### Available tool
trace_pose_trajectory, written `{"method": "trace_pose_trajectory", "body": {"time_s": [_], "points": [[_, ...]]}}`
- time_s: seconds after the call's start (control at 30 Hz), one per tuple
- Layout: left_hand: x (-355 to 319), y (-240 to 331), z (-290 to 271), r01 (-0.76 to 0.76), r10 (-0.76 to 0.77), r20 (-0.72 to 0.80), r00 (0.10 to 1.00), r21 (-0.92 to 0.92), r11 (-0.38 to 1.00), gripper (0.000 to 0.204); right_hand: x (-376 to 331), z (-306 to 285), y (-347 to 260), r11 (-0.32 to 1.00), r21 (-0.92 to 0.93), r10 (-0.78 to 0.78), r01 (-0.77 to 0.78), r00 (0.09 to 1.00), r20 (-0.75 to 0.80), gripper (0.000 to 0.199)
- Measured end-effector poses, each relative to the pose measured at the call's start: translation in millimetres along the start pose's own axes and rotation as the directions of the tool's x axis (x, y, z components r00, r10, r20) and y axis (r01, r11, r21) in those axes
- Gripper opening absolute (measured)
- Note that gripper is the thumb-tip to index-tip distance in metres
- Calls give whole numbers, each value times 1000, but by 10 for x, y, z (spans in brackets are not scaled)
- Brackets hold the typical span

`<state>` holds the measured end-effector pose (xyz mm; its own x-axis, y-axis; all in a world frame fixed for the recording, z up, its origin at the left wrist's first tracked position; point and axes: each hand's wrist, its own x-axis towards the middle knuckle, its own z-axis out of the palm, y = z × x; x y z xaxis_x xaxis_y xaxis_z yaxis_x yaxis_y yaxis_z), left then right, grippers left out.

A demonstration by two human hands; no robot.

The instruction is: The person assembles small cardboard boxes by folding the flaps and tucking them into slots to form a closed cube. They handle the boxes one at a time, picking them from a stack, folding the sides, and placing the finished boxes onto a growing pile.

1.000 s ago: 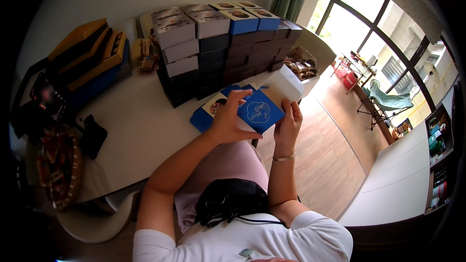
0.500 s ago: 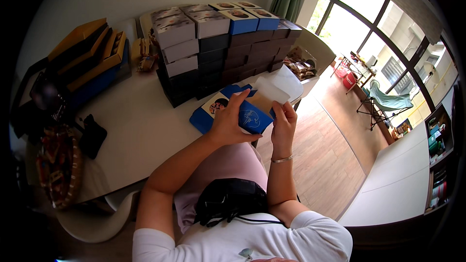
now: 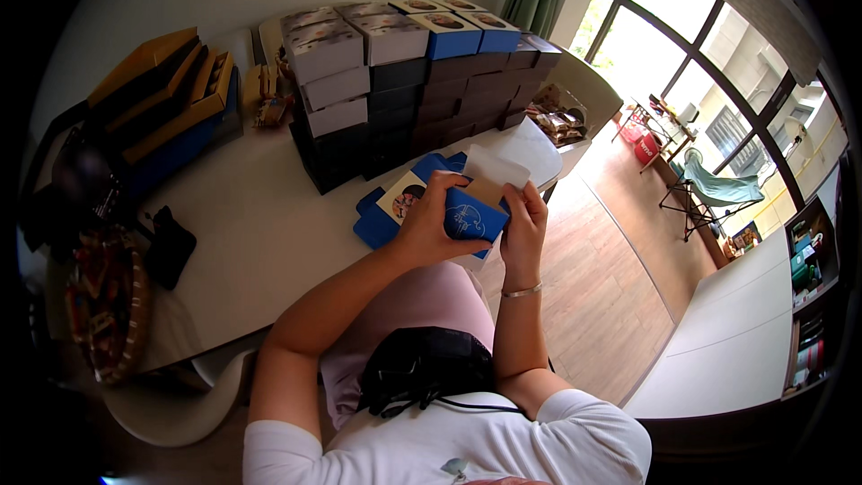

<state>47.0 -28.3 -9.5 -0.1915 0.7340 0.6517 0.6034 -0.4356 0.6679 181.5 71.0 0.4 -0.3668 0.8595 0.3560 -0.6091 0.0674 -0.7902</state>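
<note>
My left hand (image 3: 424,226) is closed around a blue cardboard box (image 3: 476,217) with white line art on its side. At the box's right edge, my right hand (image 3: 524,223) pinches its wall with thumb and fingers. The box is tilted above the table's front edge, and its pale inside shows. Beneath my left wrist lies a blue cardboard piece with a cream picture panel (image 3: 398,198); whether it is joined to the box I cannot tell. Just beyond the box are white translucent sheets (image 3: 528,153).
Stacked boxes in white, black, brown and blue (image 3: 395,81) fill the back of the white table (image 3: 260,242). Yellow and blue open boxes (image 3: 171,99) stand at the left, near a black pouch (image 3: 171,247) and a woven basket (image 3: 109,305). A tray of wrapped packets (image 3: 558,117) sits back right.
The box has turned slightly in my hands, so its drawn side now faces up more. Both hands keep their hold and have barely shifted.
</note>
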Motion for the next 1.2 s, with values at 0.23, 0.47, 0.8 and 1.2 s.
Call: {"method": "trace_pose_trajectory", "body": {"time_s": [0.23, 0.47, 0.8, 1.2], "points": [[-12, 161, -22, 19, -13, -24, 1000, 269, 963, 118, -34, 188, -64, 994, 100, -30, 47, 986, -163, 7], [2, 157, -28, 131, -128, -28, 991, 260, 957, 117, -14, 164, 70, 991, 134, 15, 2, 992, -122, 11], [46, 93, -85, 104, -102, -22, 995, 221, 970, 111, -19, 74, 69, 996, 85, 4, -6, 1000, 23, 25], [61, 89, -113, -19, 26, -26, 999, 250, 968, 106, -41, 21, 57, 979, -147, -117, 138, 982, 148, 36]]}}
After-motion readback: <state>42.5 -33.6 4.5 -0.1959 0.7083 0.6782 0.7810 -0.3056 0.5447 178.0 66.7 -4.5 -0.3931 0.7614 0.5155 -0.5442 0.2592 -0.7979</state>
